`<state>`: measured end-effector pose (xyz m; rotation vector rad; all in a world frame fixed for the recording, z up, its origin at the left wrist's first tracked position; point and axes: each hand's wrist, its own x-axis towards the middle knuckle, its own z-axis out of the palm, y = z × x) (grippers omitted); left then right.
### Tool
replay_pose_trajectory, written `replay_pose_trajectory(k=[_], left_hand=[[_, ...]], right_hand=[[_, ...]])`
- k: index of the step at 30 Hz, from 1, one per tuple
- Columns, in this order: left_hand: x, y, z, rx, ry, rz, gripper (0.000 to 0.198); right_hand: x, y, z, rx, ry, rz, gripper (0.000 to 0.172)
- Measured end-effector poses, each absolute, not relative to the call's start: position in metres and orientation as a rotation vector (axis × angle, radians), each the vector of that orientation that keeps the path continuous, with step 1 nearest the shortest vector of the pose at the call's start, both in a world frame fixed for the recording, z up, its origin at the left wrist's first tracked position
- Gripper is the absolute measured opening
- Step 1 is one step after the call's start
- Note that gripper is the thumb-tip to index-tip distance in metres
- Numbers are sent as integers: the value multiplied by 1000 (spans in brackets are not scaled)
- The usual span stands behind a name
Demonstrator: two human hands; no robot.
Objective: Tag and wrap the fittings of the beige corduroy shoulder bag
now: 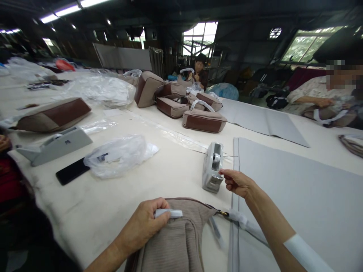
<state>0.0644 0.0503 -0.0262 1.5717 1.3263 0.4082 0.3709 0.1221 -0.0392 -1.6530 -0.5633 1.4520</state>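
A taupe ribbed bag (pixel 172 245) with dark trim lies at the near edge. My left hand (pixel 146 223) is closed on a white wrapped strip (pixel 172 214) at the bag's top. My right hand (pixel 236 182) is pinched at the front end of a grey tape dispenser (pixel 211 170); whatever its fingertips hold is too small to make out. From the bag's metal ring, a strap wrapped in white (pixel 244 221) runs right, under my right forearm. A loose white strip (pixel 216 231) hangs beside the bag.
Behind stand several brown-and-taupe bags (pixel 204 121). Left are another dispenser (pixel 59 145), a black phone (pixel 70 172) and a plastic bag (pixel 121 155). Grey sheets (pixel 297 189) cover the right side. Two people sit across the table, one handling a bag at the right.
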Motion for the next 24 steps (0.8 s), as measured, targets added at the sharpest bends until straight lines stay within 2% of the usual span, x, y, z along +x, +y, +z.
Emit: replay_pose_trajectory(k=[5,11,19,24], left_hand=[[63,50,-28,1561,1299,424,23],[62,50,-31,1557,1285,451,22],[64,42,-29,1751,1322,534,17],[66,22,-37,2468,1191,948,13]], right_hand=[[357,92,-26,-1489,-491,1468,42],[334,66,-56,-1458,-393,1460,56],[325,64,-94,-1646,-445,1245,44],[313,32,-56,-1558,-686,1096,41]])
